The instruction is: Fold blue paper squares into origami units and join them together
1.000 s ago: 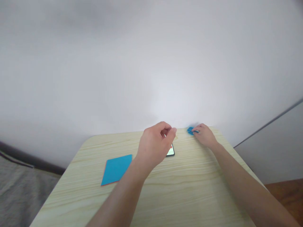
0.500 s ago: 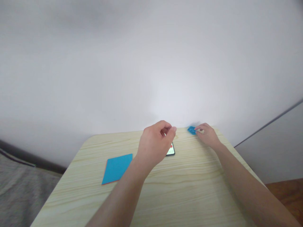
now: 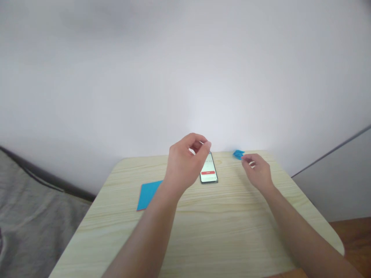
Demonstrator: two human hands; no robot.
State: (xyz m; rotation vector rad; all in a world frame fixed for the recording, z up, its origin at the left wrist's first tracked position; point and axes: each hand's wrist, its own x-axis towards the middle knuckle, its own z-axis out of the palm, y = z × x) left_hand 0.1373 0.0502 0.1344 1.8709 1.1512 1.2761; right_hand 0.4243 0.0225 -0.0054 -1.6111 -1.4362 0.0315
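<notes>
My left hand [image 3: 187, 164] is raised over the table, its fingers curled and the thumb tip close to the index tip, with nothing visible in it. Behind it lies a lit phone [image 3: 208, 173], partly hidden by that hand. My right hand [image 3: 257, 172] is at the far right of the table, thumb and index finger pinched together. Just beyond these fingertips sits a small folded blue paper piece [image 3: 238, 154]; whether they still touch it, I cannot tell. A flat stack of blue paper with a reddish edge [image 3: 147, 194] lies left, partly covered by my left forearm.
The light wooden table [image 3: 220, 220] stands against a white wall [image 3: 179, 77]. Grey fabric [image 3: 34, 227] lies beyond its left edge. Brown wooden flooring [image 3: 356, 235] shows at the lower right.
The view has shifted slightly. My right hand has drawn a little back from the folded blue paper, which stays in place. More of the phone shows beside my left hand.
</notes>
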